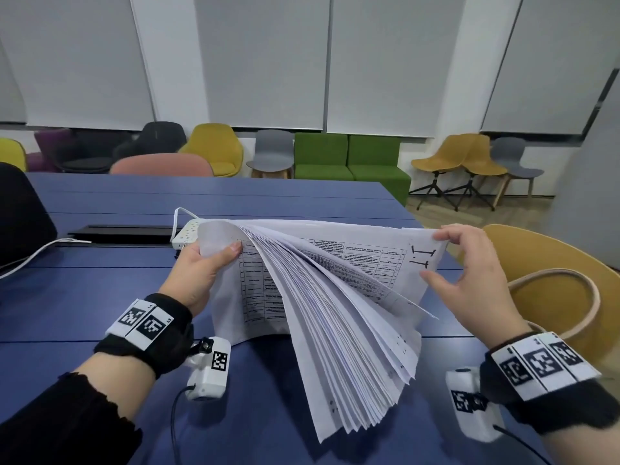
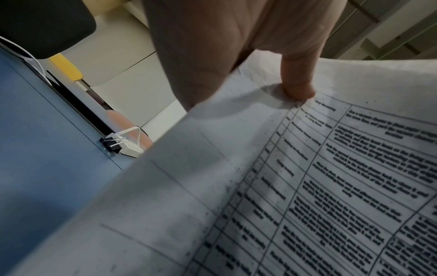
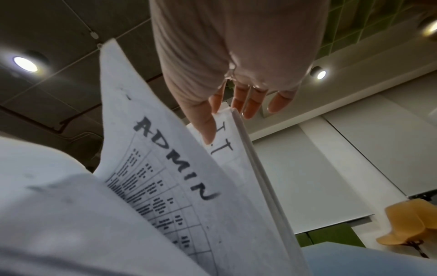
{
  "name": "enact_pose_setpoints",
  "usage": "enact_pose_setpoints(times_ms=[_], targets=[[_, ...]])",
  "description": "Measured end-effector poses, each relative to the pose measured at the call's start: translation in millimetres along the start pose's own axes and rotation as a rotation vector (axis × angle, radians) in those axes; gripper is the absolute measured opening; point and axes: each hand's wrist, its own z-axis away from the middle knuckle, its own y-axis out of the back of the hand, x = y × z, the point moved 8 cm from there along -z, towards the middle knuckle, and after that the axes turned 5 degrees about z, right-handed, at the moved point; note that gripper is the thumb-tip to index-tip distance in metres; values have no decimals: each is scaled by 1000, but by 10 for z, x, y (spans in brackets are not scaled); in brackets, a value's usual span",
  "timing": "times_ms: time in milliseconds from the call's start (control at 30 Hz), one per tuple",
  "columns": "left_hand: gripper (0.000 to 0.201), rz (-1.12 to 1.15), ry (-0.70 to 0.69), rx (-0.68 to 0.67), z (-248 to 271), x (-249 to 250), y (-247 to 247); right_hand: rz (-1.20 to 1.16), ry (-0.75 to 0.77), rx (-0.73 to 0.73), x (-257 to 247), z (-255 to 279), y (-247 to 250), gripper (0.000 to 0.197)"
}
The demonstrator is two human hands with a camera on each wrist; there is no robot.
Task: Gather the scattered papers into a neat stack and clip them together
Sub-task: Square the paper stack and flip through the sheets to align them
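Observation:
A thick stack of printed papers (image 1: 335, 313) is lifted above the blue table (image 1: 100, 297), its sheets fanned and sagging toward me. My left hand (image 1: 214, 260) grips the stack's top left corner, thumb (image 2: 298, 84) on a page with a printed table (image 2: 331, 186). My right hand (image 1: 446, 260) pinches the right edge, with the thumb on a sheet marked "I.T" (image 3: 222, 149). Another sheet, marked "ADMIN" (image 3: 175, 158), stands loose in front of it. A black binder clip (image 2: 113, 144) lies on the table beside a white power strip (image 2: 131, 150).
The white power strip (image 1: 188, 231) and its cable lie behind the papers by a black cable slot (image 1: 124, 231). A black chair back (image 1: 20, 213) stands at the left, a yellow chair (image 1: 553, 263) close at the right. More chairs line the far wall.

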Motion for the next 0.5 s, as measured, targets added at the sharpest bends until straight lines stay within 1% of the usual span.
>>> enact_pose_setpoints(times_ms=[67, 100, 200, 300, 367, 400, 500], targets=[[69, -10, -4, -9, -7, -1, 9, -1, -23, -3, 32, -41, -4, 52], [75, -8, -9, -8, -12, 0, 18, -11, -36, -7, 53, -59, -12, 50], [86, 12, -19, -12, -14, 13, 12, -34, -52, -15, 83, -107, -32, 46], [88, 23, -29, -14, -12, 13, 11, -58, -50, -25, 108, -127, -52, 43], [83, 31, -35, -24, -5, 19, -5, -65, 9, -1, 85, -115, -39, 41], [75, 33, -35, -23, -6, 16, -9, -68, 42, 16, 66, -100, -26, 39], [31, 23, -15, 9, -5, 12, -11, -98, 101, 76, 18, -52, 29, 31]])
